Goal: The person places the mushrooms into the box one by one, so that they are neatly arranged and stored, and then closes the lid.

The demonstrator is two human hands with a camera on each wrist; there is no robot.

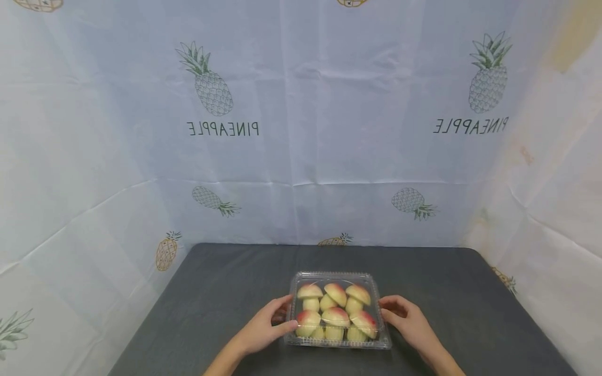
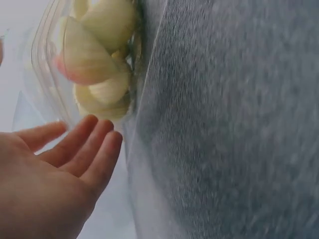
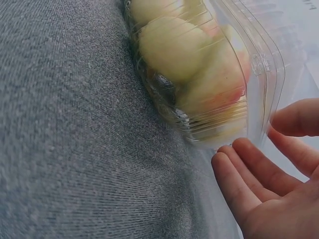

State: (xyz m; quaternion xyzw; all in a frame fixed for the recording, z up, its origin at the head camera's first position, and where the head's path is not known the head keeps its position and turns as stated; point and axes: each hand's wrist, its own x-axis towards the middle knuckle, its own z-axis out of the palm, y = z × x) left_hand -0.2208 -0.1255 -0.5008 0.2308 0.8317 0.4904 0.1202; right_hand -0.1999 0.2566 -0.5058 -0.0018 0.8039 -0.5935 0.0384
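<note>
A clear plastic clamshell box (image 1: 338,342) sits with its lid down on the dark tabletop, holding two rows of mushroom-shaped pieces (image 1: 336,316), pale yellow-green with reddish caps. My left hand (image 1: 263,326) is at the box's left side, thumb by the front left corner and the other fingers extended along that side. On the opposite side, my right hand (image 1: 411,321) has its fingertips right at the rim. Seen from the right wrist, the thumb and forefinger of that hand (image 3: 279,199) come close together beside the box's edge (image 3: 271,89).
A dark grey cloth covers the table (image 1: 235,287). White fabric printed with pineapples (image 1: 329,156) hangs behind and along both sides. The table's rounded far corners meet this fabric.
</note>
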